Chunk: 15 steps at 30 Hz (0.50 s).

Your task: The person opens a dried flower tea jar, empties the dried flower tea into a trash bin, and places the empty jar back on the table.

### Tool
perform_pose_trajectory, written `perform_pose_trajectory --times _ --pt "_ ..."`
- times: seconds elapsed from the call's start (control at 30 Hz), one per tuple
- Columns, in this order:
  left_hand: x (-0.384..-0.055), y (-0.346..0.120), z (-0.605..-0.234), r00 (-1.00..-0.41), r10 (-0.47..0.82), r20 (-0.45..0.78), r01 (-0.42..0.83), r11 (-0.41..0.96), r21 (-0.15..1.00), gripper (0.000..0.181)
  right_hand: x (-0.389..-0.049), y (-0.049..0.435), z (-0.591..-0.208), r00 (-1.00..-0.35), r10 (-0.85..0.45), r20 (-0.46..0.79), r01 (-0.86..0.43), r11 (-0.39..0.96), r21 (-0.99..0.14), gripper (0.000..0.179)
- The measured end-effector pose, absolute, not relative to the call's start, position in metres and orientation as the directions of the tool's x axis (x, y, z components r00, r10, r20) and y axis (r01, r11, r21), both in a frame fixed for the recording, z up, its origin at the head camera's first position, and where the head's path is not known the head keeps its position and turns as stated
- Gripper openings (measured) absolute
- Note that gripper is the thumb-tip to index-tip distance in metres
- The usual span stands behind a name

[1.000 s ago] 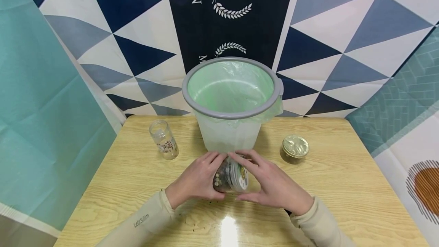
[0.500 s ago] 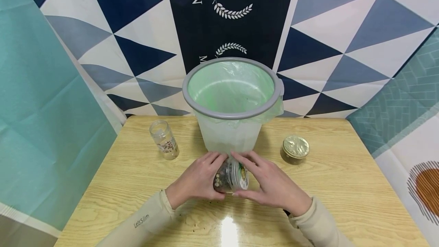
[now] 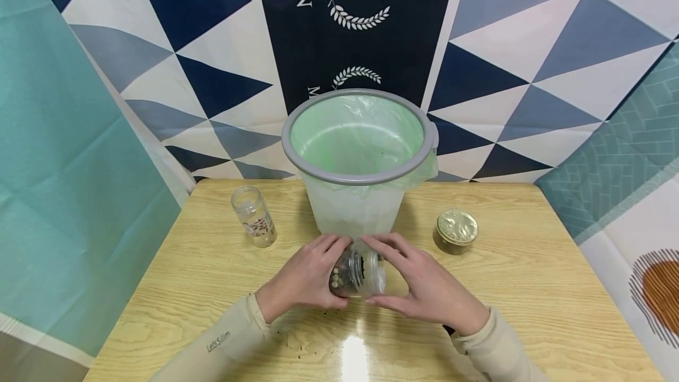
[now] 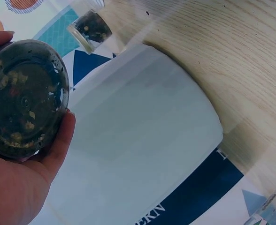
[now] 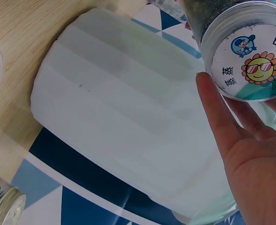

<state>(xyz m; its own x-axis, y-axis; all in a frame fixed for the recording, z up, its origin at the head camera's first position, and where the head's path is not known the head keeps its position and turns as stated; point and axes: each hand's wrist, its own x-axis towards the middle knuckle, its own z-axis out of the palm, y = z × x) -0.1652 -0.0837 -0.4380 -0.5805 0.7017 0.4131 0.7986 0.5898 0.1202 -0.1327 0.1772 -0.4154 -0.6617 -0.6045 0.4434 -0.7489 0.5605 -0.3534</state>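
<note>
A clear screw-top jar with dark contents and pale pieces lies on its side between both hands, close in front of the bin. My left hand grips the jar's body with fingers over the top and thumb below. In the left wrist view, the round base of the jar faces the camera. My right hand holds the lid between thumb and fingers at its rim. A sunflower picture and printed characters mark the lid's face in the right wrist view.
Behind the hands stands a white bin with a grey rim and pale green liner. A tall clear glass container is to its left, a gold-lidded jar to its right. Dark crumbs dot the wooden table near the front.
The lid has turned on the jar, so its printed face shows differently. My right fingers have shifted slightly around it. The left hand stays in place.
</note>
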Motion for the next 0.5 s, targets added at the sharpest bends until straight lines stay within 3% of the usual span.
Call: perform_pose_trajectory --times 0.5 --pt "-0.164 -0.082 -0.435 -0.595 0.689 0.414 0.791 0.593 0.150 0.103 -0.128 0.200 -0.415 -0.708 -0.560 0.430 -0.704 0.606 -0.370 0.100"
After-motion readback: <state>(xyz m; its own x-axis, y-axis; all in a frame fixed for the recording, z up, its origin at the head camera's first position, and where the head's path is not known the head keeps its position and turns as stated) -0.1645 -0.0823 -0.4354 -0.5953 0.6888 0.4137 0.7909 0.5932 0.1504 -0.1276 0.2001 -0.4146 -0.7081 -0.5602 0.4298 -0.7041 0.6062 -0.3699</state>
